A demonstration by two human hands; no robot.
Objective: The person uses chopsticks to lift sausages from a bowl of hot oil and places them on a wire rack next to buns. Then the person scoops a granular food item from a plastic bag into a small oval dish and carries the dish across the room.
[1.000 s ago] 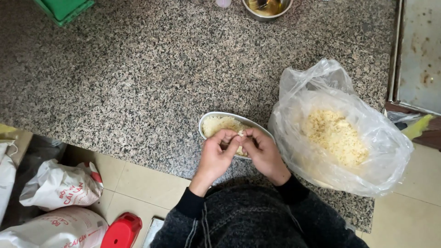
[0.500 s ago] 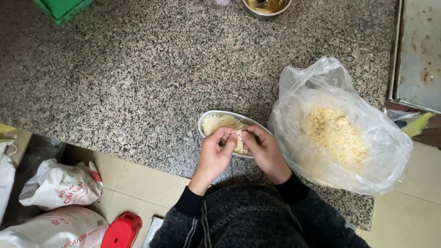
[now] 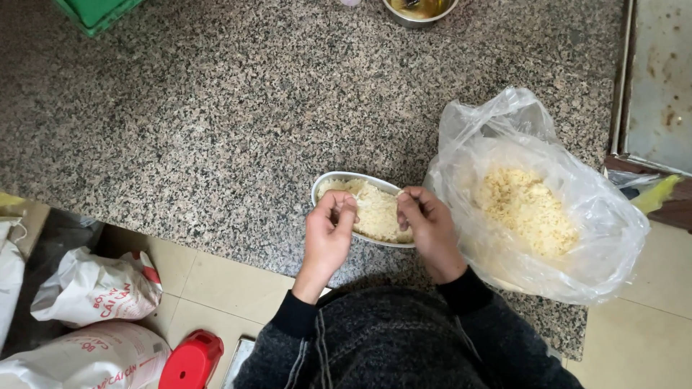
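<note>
The small oval white dish (image 3: 326, 184) stood near the front edge of the speckled grey granite bench (image 3: 216, 122), and it already held a good layer of pale yellow crumbly food (image 3: 375, 209), heaped a little toward its right end. To my judgement the filling of the dish was well advanced, but not closed: both hands were at work over it, and the large clear plastic bag (image 3: 533, 216) just to the right of the dish contained much more of the same yellow crumbs, so a big part of the material remained in the bag.

The left hand (image 3: 328, 230) was over the left front rim of the dish, its fingers curled in and the fingertips pressed together, as if pinching a small bit of the food; how much it held, I could not tell. The right hand (image 3: 429, 227) was over the right front rim, between the dish and the bag, also with fingers bent and closed toward the thumb, touching the heap of crumbs. The two hands were near each other but apart, and the food lay between and just beyond their fingertips.

The bag stood open at the top and touched, or almost touched, the right end of the dish. Far at the back edge of the bench was a round metal bowl (image 3: 418, 11) and a green plastic crate (image 3: 94, 13). On the tiled floor at the left lay white printed sacks (image 3: 94, 288) and a red plastic stool (image 3: 191, 360).
</note>
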